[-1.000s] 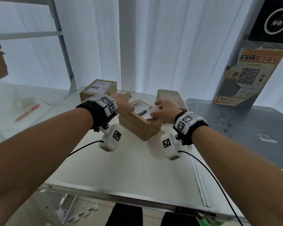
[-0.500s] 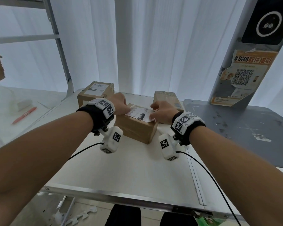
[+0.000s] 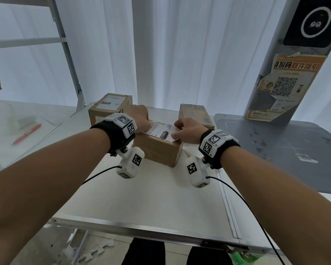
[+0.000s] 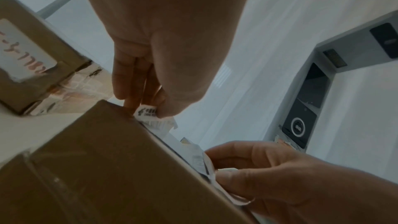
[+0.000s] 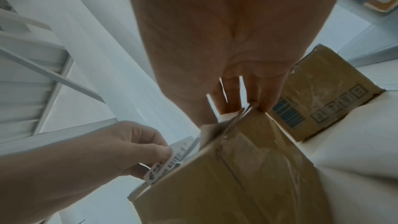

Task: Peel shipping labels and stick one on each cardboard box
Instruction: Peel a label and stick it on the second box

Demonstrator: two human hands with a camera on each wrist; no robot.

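white table [image 3: 153, 197] with three cardboard boxes [image 3: 159, 150], two hands [image 3: 139, 117] pinching one label [image 3: 161, 131] atop the nearest

Three cardboard boxes [image 3: 158, 150] sit on the white table [image 3: 151, 197]. Two shipping labels [image 3: 161, 131] show. One red pen [image 3: 27, 133] lies at nine o'clock. Two hands [image 3: 187, 129] are visible.

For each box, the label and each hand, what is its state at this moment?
Near box: on the table, label going onto its top.
Shipping label: over the near box, pinched at both ends.
Left hand: pinches the label's left end.
Right hand: pinches its right end.
Far left box: already labelled.
Far right box: no shipping label visible on top.
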